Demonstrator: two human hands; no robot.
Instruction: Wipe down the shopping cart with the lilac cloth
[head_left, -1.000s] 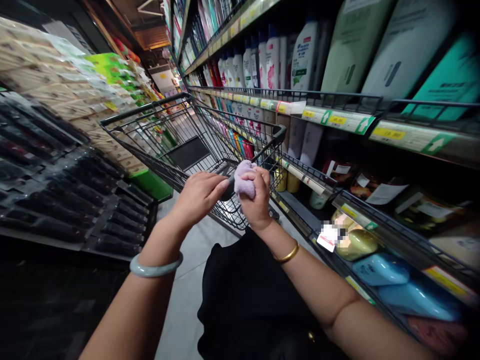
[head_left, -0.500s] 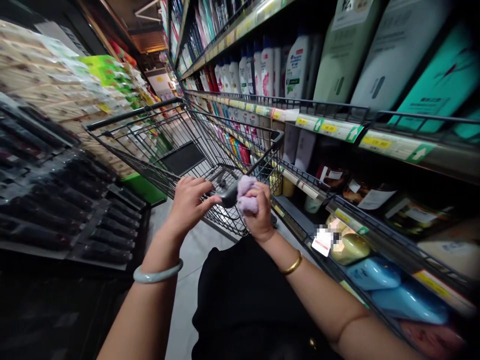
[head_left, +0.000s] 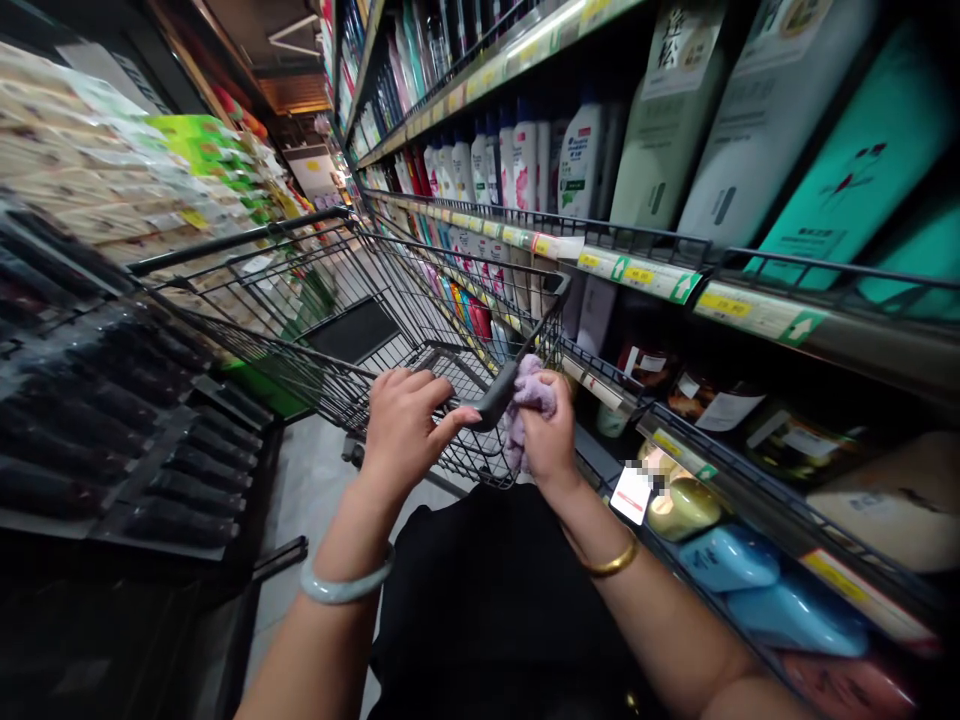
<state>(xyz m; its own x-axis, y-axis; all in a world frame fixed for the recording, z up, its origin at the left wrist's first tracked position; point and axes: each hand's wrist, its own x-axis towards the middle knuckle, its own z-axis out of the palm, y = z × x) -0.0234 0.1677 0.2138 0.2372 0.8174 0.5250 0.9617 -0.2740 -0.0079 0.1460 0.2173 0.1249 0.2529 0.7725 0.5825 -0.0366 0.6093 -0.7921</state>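
Observation:
My left hand (head_left: 407, 425) is closed over the dark handle (head_left: 495, 398) of a black wire shopping cart (head_left: 360, 330), thumb lying along the bar. A pale bangle circles that wrist. In my right hand (head_left: 551, 435) is a crumpled light-purple cloth (head_left: 521, 430), pressed against the handle's right end. A gold bangle sits on the right wrist. The cart's basket opens ahead of me, and a black panel (head_left: 356, 332) is set in its mesh.
To the right, shelves carry rows of bottles (head_left: 581, 155), jars (head_left: 697, 395) and price tags. A lit phone (head_left: 634, 492) is by the lower shelf. Stacked packs (head_left: 90, 170) and dark bottles (head_left: 172, 440) line the left. Grey floor (head_left: 300, 480) runs between.
Both hands and the cart handle have shifted to the right in view. The cloth has moved with my right hand and looks looser. More of the cart's left side shows.

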